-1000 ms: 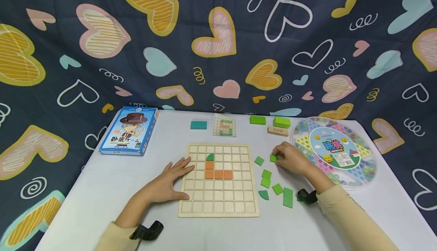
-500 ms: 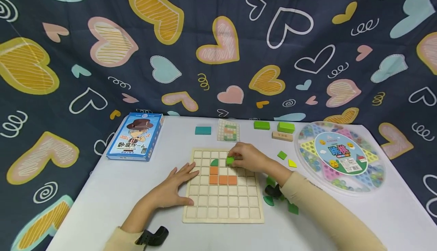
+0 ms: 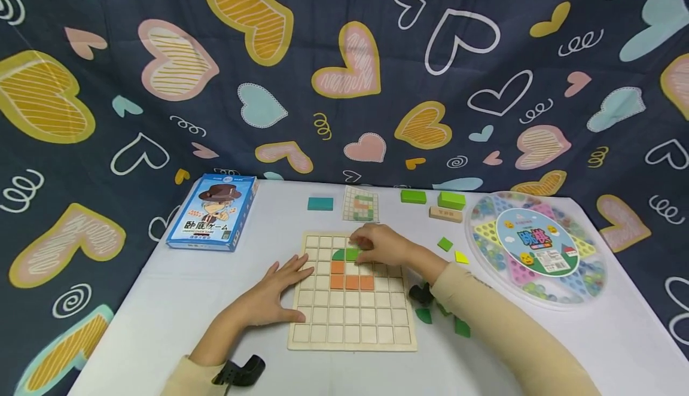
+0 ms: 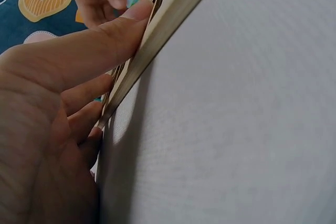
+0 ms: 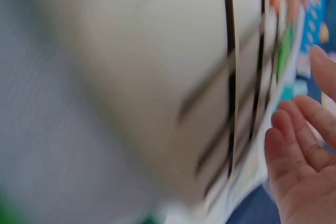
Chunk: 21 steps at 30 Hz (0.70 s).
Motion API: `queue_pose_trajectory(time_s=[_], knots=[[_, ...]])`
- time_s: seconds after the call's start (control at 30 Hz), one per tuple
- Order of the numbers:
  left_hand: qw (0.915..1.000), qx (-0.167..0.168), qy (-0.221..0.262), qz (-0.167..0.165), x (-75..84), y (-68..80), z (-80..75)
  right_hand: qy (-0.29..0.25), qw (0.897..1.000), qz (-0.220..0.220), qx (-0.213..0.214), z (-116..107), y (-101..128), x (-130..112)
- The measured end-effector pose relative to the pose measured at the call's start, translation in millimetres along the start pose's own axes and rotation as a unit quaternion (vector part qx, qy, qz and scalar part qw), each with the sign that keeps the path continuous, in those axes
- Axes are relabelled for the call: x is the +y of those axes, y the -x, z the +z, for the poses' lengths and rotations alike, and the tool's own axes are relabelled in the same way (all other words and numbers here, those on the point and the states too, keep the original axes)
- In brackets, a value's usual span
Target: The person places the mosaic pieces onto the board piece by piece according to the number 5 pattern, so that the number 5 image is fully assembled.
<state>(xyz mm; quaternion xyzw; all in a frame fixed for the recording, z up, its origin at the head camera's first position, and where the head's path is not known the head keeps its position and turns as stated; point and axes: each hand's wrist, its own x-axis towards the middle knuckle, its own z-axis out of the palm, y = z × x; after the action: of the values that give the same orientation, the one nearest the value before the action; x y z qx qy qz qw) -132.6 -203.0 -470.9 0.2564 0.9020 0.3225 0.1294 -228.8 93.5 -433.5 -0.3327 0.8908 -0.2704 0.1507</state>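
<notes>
A wooden grid board (image 3: 352,316) lies on the table, holding several orange square tiles (image 3: 352,282), a dark green quarter-round tile (image 3: 338,255) and a light green square tile (image 3: 352,255) beside it. My left hand (image 3: 266,300) rests spread at the board's left side. In the left wrist view its thumb (image 4: 100,48) touches the board's edge, fingers extended along the side. Over the upper part of the board is my right hand (image 3: 389,246), just right of the light green tile. The right wrist view shows its fingers (image 5: 289,166) loosely bent with nothing between them.
Loose green tiles (image 3: 462,326) lie right of the board, partly under the right forearm. A pattern card (image 3: 360,204), teal block (image 3: 320,204), green blocks (image 3: 451,200) and wooden block (image 3: 445,214) stand behind. A blue game box (image 3: 212,212) and round marble game (image 3: 538,249) flank them.
My right hand took a light green tile from the table at the right, carried it left over the board and let go of it beside the dark green quarter-round. The left hand stays put.
</notes>
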Motion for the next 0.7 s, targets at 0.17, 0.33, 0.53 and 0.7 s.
queue_pose_trajectory(time_s=[0.17,0.33,0.53,0.7], knots=[[0.9999,-0.001,-0.008,0.006,1.1,-0.6,-2.7,-0.052,0.997,0.036,0.050,-23.3,36.2,28.1],[1.0000,-0.002,-0.008,0.004,1.6,1.9,-6.2,-0.033,0.997,0.063,0.024,-29.6,73.4,52.4],[1.0000,0.002,0.001,0.005,0.7,2.0,-3.2,0.048,0.999,0.005,0.016,-22.8,85.4,64.4],[1.0000,-0.004,0.003,0.004,1.4,1.2,-2.9,0.095,0.994,-0.013,0.056,-25.9,83.0,54.2]])
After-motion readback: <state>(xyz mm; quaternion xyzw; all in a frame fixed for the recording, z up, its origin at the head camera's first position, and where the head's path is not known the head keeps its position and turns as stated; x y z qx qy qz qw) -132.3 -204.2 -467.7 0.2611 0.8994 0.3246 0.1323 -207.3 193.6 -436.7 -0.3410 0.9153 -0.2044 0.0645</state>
